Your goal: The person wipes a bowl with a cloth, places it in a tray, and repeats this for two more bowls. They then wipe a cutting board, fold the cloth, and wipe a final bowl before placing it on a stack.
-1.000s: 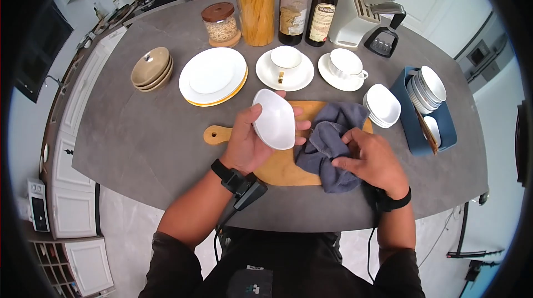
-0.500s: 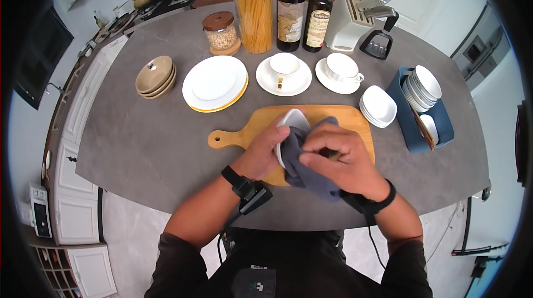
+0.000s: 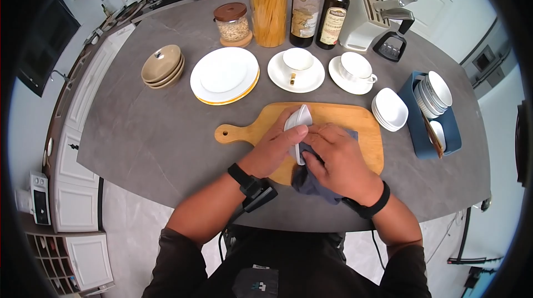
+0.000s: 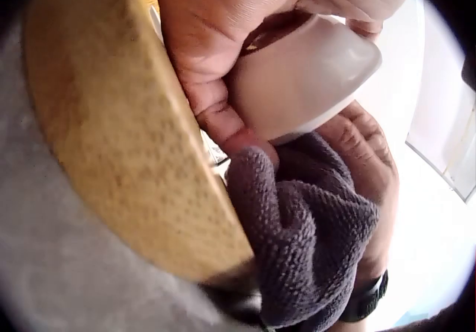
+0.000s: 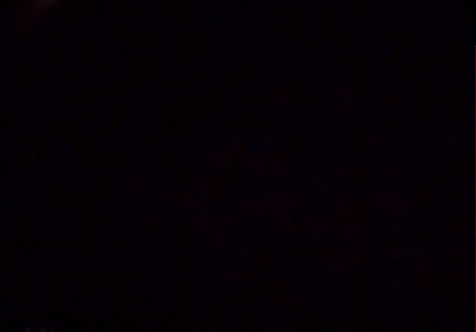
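Over the wooden cutting board [image 3: 344, 117] my left hand [image 3: 273, 149] grips a small white bowl [image 4: 305, 75], tilted on its side with its opening toward my right hand. My right hand [image 3: 345, 163] holds a grey-purple cloth [image 4: 305, 235] against the bowl, its fingers curled into the fabric. Part of the cloth hangs down past the board's front edge. In the left wrist view the bowl's smooth outer side faces the camera, and the fingers inside it are hidden. The right wrist view is almost wholly black.
Right of the board are stacked white bowls [image 3: 390, 108] and a blue bin [image 3: 419, 139] holding dishes and chopsticks. Behind stand white plates [image 3: 225, 73], two cups on saucers [image 3: 311, 80], brown bowls [image 3: 161, 64], a pasta jar [image 3: 267, 9], two bottles [image 3: 333, 17] and a knife block [image 3: 358, 23].
My right hand has lifted the cloth from the board and brought it left to the bowl. My left hand has turned the bowl from facing up onto its side.
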A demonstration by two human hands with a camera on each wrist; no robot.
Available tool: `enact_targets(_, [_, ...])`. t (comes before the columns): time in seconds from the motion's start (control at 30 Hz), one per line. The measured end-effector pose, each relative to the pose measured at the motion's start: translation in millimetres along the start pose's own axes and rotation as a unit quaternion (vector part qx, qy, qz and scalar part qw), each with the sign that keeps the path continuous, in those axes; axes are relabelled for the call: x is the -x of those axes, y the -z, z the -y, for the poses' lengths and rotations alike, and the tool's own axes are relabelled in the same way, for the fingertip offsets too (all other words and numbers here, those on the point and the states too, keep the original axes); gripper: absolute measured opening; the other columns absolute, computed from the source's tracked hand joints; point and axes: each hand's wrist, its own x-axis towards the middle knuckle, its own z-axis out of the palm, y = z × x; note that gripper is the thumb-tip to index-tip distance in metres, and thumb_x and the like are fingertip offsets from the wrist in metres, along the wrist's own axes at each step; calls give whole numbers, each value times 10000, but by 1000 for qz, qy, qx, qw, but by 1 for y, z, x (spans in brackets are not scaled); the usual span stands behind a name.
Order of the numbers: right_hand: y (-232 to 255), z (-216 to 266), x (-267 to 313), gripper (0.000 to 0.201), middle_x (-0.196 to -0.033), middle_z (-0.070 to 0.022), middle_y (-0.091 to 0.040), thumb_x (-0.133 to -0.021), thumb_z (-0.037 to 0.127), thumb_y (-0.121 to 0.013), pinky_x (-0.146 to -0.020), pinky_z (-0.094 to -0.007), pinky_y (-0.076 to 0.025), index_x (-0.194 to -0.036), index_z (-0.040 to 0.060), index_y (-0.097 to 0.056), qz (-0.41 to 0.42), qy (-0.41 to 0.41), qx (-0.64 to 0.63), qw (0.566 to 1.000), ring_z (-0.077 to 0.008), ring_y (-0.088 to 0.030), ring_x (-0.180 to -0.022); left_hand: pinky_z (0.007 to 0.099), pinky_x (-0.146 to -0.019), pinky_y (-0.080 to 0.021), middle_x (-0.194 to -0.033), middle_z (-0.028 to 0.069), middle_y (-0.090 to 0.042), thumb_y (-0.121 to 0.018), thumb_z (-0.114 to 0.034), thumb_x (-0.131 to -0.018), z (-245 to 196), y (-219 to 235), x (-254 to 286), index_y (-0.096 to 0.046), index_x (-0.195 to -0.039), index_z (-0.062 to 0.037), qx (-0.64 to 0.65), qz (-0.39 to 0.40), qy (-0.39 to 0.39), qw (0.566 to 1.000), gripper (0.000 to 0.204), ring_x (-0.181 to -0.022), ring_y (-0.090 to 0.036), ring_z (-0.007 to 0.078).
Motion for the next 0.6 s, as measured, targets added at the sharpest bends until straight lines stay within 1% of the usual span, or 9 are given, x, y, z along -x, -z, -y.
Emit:
enact_targets(0.1, [12, -9, 0, 302, -1123, -140, -740, -895, 36, -799, -971, -440, -564, -1193, 6, -758, 86, -7, -176, 981, -345, -719, -976, 402, -1232, -422, -1555, 124, -554, -647, -469, -1088, -4, -7, 4, -332, -1691, -63, -56, 19, -40, 997, 793, -1425, -559, 209])
enact_targets(0.13, [13, -9, 1, 302, -1123, -140, -740, -895, 36, -799, -971, -440, -564, -1193, 6, -758, 83, -9, -175, 981, -345, -719, -976, 403, -1231, -420, -1548, 132, -557, -656, -471, -1082, -9, -13, 6, -330, -1694, -65, -53, 30, -43, 997, 804, -1423, -560, 214])
enact_targets(0.2, [10, -10, 4, 193, -1075, -103, -772, -978, 39, -782, -902, -357, -572, -1165, -2, -767, 100, -76, -341, 932, -214, -731, -933, 403, -1229, -419, -1541, 140, -560, -665, -473, -1076, -10, -17, 5, -328, -1697, -67, -50, 41, -43, 997, 815, -1421, -562, 219])
enact_targets(0.23, [5, -7, 5, 193, -1075, -103, -772, -978, 39, -782, -902, -357, -572, -1165, -2, -767, 99, -78, -343, 931, -214, -731, -933, 396, -1227, -414, -1540, 136, -554, -679, -480, -1067, -8, -17, 5, -326, -1700, -69, -22, 51, -29, 998, 833, -1421, -556, 215])
enact_targets(0.3, [-4, -1, 7, 118, -1064, -49, -795, -1042, 50, -747, -832, -289, -558, -1141, -7, -778, -13, -200, -414, 888, -109, -704, -922, 389, -1225, -410, -1539, 131, -548, -692, -486, -1057, -5, -20, 6, -324, -1703, -72, 12, 60, -13, 998, 851, -1421, -550, 211])
enact_targets(0.37, [-4, -3, 6, 126, -1044, -43, -799, -1074, 59, -714, -834, -264, -573, -1157, -21, -765, -34, -211, -392, 895, -89, -715, -931, 376, -1221, -405, -1549, 110, -530, -712, -506, -1043, -9, -25, 7, -335, -1698, -73, -53, 36, -40, 997, 871, -1427, -533, 202])
enact_targets(0.43, [-6, -10, 4, 149, -1050, -71, -798, -1086, 72, -703, -866, -257, -590, -1179, -40, -732, -156, -304, -592, 730, -95, -731, -945, 369, -1221, -399, -1551, 101, -523, -718, -516, -1039, -15, -30, 10, -341, -1693, -70, -70, 35, -43, 996, 876, -1430, -525, 196])
enact_targets(0.47, [-4, -11, 4, 167, -1055, -83, -787, -1096, 85, -691, -893, -249, -601, -1208, -39, -699, -160, -297, -642, 689, -97, -742, -977, 362, -1221, -393, -1553, 92, -516, -723, -525, -1035, -16, -31, 10, -348, -1688, -67, -88, 33, -49, 994, 881, -1434, -516, 190])
enact_targets(0.6, [-11, 4, 11, 151, -1155, -67, -759, -1069, 45, -719, -899, -272, -599, -1207, -12, -694, -176, -284, -660, 673, -103, -723, -1038, 365, -1221, -398, -1560, 90, -517, -729, -534, -1031, -12, -27, 8, -356, -1680, -66, -101, 22, -63, 993, 882, -1437, -516, 191])
